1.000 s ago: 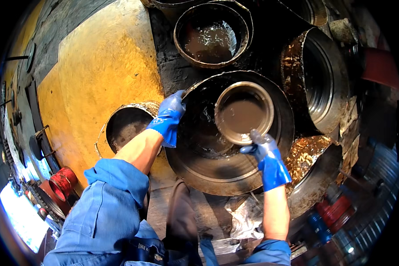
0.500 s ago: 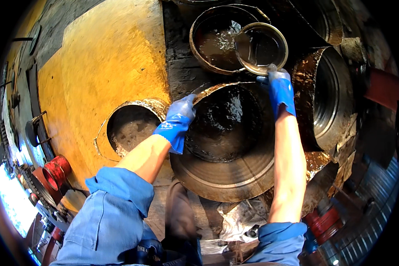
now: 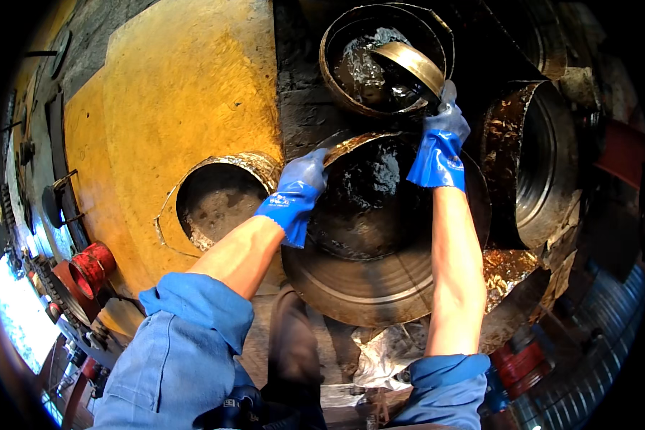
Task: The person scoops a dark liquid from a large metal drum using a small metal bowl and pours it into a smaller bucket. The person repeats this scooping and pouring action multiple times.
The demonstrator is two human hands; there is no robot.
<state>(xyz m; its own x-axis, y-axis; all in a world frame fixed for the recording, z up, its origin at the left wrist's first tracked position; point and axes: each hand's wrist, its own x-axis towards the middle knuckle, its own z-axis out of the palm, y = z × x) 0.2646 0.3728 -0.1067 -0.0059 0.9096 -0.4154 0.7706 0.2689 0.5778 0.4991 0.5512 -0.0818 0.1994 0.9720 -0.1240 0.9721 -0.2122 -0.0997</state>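
The metal bowl (image 3: 413, 64), held in the right hand (image 3: 446, 123), tilts over a bucket (image 3: 365, 110); the left hand (image 3: 302, 173) grips a big drum's edge (image 3: 357, 142).

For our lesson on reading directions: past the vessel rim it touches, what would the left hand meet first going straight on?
The left hand would probably meet the upper bucket, near side; depth is unclear.

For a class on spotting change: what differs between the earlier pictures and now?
The right hand has carried the round pan forward from over the wide drum to the far bucket, tipping it from near level to steeply slanted. Nothing was newly gripped or released. The left hand stays on the drum's rim.
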